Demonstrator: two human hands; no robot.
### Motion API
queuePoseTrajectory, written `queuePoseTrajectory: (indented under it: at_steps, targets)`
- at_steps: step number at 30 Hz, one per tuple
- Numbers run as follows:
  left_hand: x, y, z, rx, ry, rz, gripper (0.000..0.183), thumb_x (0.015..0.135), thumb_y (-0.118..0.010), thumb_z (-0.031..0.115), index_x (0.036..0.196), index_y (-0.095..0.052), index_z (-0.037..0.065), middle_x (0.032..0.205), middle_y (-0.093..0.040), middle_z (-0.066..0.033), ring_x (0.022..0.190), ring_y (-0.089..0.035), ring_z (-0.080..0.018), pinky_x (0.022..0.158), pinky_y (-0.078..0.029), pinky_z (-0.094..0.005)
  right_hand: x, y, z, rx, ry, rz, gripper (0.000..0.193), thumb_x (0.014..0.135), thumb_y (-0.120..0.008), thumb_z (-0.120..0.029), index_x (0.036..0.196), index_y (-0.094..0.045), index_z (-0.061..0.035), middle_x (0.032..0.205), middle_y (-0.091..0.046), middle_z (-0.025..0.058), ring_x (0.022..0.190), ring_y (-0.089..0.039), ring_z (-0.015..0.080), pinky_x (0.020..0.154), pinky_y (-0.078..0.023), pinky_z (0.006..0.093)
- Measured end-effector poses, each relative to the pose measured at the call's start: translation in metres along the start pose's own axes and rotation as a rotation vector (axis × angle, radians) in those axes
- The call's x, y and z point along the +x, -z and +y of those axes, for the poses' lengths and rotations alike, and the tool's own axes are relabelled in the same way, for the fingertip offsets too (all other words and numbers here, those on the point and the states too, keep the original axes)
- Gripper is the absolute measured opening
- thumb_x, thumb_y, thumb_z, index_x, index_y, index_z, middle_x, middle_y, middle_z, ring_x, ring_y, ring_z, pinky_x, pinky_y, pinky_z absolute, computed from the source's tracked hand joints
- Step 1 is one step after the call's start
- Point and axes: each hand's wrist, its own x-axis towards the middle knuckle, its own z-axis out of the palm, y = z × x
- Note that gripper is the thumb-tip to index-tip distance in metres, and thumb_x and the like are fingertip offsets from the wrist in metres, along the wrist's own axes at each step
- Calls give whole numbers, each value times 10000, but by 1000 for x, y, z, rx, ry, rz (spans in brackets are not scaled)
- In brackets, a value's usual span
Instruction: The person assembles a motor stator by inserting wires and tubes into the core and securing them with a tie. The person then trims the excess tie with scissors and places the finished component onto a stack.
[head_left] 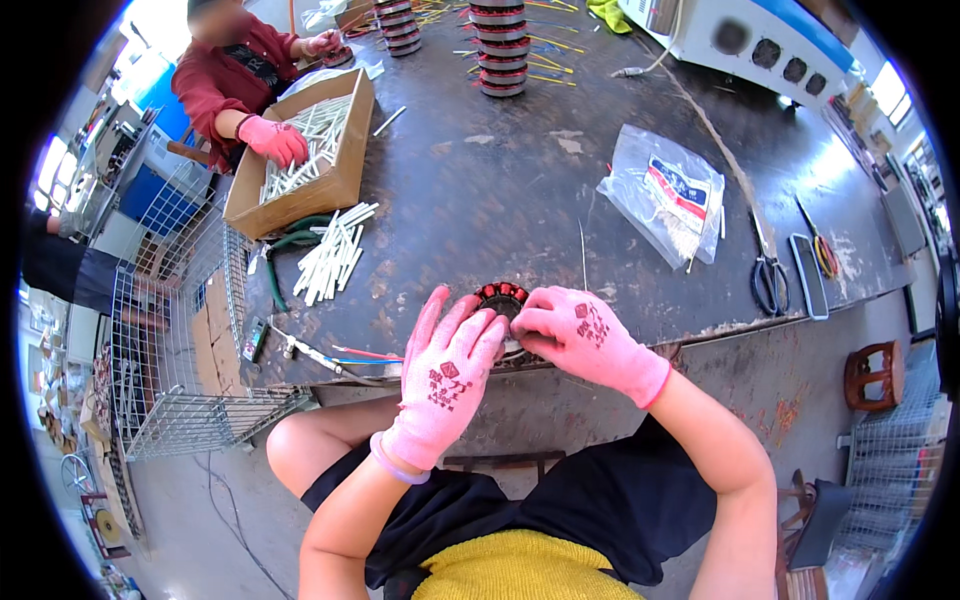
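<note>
A round motor stator point(503, 295) with red windings lies at the table's near edge, partly covered by both hands. My left hand point(445, 380), in a pink printed glove, rests over its left side, fingers reaching across the rim and thumb hidden; it holds the stator. From the right, my right hand point(585, 335), gloved alike, bends its fingers in a pinch against the stator. What sits between those fingertips is too small to make out. Red and blue wires point(368, 356) stick out left of my left hand.
White sleeves point(338, 255) lie piled beside green-handled pliers point(290, 238) and a cardboard box point(355, 130). A co-worker's gloved hand point(275, 142) reaches into it. Stacked stators point(500, 50) stand at the back. A plastic bag point(665, 195), scissors point(770, 285) and a phone point(808, 275) lie right.
</note>
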Motion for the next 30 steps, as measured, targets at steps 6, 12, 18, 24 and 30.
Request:
queuePoseTrajectory:
  at_steps: [6,12,18,24,30]
  targets:
    - [-15,-12,-11,-88,8,-141,287,833,-671,135,1112,-650,68,1181,-672,-82,1231,-583,-299,1148,-373,-492,7,3,-11,-40,-120,-97,114,841,-669,-147,929,-673,-75,946,-633,100,880,-657,309,740,-531,414]
    - [-3,0,13,9,42,-164,421,844,-694,222,1207,-621,23,1364,-555,-146,1327,-494,-317,1173,-339,-498,9,3,-11,-71,-89,-94,138,838,-654,-158,945,-658,-71,990,-632,113,907,-654,325,759,-533,435]
    - [-21,-30,-4,-57,-34,-49,434,737,-760,124,1144,-631,48,1242,-620,-98,1302,-526,-319,1148,-369,-540,-6,19,3,266,-83,-13,192,896,-620,-125,1063,-680,-52,1086,-661,128,989,-667,319,839,-544,398]
    - [-19,-34,-4,-148,-25,22,366,712,-724,35,1061,-615,60,1193,-640,-82,1270,-550,-342,1125,-384,-565,-75,40,20,-346,-174,27,441,889,-686,-312,1252,-624,-69,1326,-595,86,1251,-539,298,1020,-447,467]
    - [-16,-31,-2,-165,-21,9,365,720,-721,34,1066,-609,62,1179,-640,-91,1264,-554,-349,1126,-378,-566,-80,34,24,-442,-130,-63,705,833,-700,-531,1344,-572,-63,1463,-511,81,1404,-399,323,1150,-327,509]
